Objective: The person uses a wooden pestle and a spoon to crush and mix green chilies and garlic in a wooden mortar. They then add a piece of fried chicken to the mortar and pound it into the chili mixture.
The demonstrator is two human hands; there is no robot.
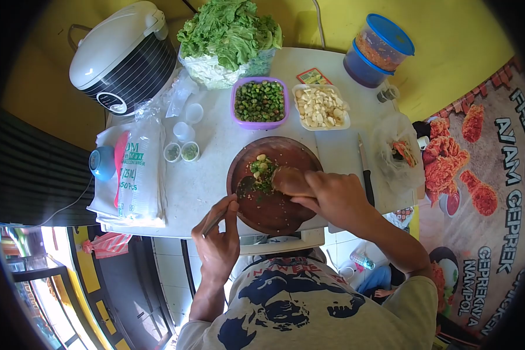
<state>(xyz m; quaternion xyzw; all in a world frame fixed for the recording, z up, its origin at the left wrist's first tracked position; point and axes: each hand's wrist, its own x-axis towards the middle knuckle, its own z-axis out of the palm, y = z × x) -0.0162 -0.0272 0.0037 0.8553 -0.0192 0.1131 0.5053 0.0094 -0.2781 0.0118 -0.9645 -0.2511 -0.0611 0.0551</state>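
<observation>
A round dark wooden mortar (274, 216) stands at the table's near edge, with chopped green and pale yellow pieces (263, 172) in its middle. My right hand (338, 198) is wrapped round a brown pestle (293, 181), whose head rests against the pieces. At the mortar's left rim, my left hand (219, 231) pinches the handle of a spoon (246, 186), its dark bowl lying inside beside the pieces. Behind the mortar are a purple tub of cut green chillies (259, 102) and a white tray of pale peeled cloves (321, 107).
A rice cooker (125, 58), a bag of lettuce (230, 38), small plastic cups (189, 151) and a plastic pack (140, 175) stand left and behind. On the right are a knife (365, 169), a plastic bag (398, 154) and stacked blue-lidded tubs (379, 51).
</observation>
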